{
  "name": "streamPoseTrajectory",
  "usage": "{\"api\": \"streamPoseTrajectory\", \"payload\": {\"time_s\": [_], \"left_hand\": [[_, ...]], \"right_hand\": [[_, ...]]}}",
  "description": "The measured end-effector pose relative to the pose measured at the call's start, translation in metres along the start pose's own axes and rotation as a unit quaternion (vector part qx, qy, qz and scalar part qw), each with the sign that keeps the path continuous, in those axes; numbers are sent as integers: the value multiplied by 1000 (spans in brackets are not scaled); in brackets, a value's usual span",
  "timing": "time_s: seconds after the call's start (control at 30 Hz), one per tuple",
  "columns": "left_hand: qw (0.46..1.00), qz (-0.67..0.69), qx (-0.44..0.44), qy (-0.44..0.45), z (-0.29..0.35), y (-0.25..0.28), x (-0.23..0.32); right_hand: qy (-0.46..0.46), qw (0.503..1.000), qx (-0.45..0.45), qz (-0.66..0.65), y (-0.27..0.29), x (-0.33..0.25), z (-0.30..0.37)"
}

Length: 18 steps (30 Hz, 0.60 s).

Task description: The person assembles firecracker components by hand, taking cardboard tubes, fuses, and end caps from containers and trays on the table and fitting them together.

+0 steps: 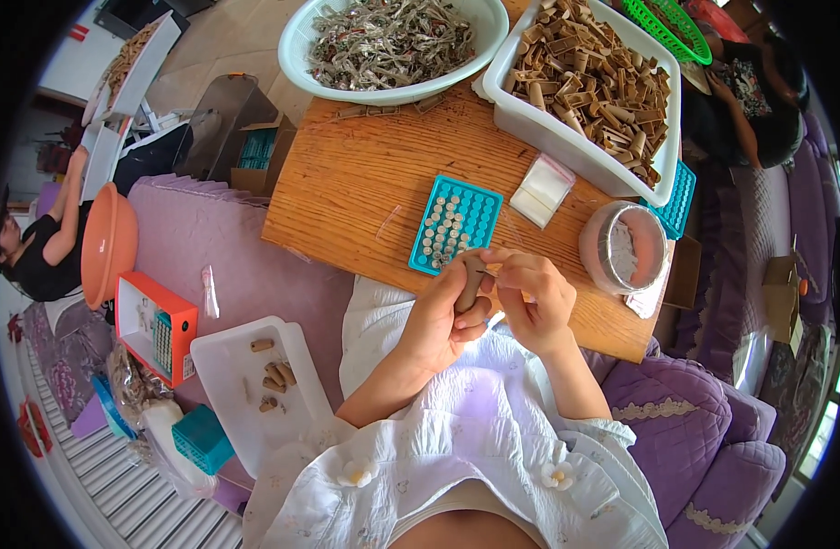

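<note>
In front of my lap, my left hand (438, 311) is closed around a small brown cardboard tube (472, 282), held upright. My right hand (534, 297) is closed in a pinch at the tube's upper right side. Something thin and pale shows at those fingertips, too small to name. Just beyond the hands, a teal tray with round holes (479, 215) lies on the wooden table (347, 183). Several small pale round pieces (446, 220) sit in its left and near holes.
A white tub (566, 133) of brown cardboard pieces and a pale basin (296, 73) of crinkled clear strips stand farther back. Right lie clear packets (543, 190) and a round container (612, 247). Left, a white tray (246, 421) holds several tubes. Other people sit left and far right.
</note>
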<state>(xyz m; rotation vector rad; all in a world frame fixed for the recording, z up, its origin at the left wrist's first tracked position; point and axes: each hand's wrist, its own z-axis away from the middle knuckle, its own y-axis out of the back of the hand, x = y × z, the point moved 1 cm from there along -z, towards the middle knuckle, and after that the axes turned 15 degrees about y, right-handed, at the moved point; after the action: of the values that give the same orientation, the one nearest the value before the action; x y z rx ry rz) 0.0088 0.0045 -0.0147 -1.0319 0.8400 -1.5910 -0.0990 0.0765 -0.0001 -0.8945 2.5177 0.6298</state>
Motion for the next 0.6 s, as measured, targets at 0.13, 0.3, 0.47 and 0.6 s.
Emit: {"api": "streamPoseTrajectory", "payload": {"time_s": [0.13,0.3,0.47,0.6], "left_hand": [[1000,-1,26,10,-1,-9,0],[1000,-2,-4,-1,-3,-6,-4],[1000,-7,4,6,-4,-13,-6],[1000,-19,18,3,-5,-15,-4]], "right_hand": [[4,999,36,-22,0,1,5],[-11,999,38,-11,-2,-1,6],[-25,998,60,-25,1,-4,5],[-12,999,39,-4,0,-2,6]]}}
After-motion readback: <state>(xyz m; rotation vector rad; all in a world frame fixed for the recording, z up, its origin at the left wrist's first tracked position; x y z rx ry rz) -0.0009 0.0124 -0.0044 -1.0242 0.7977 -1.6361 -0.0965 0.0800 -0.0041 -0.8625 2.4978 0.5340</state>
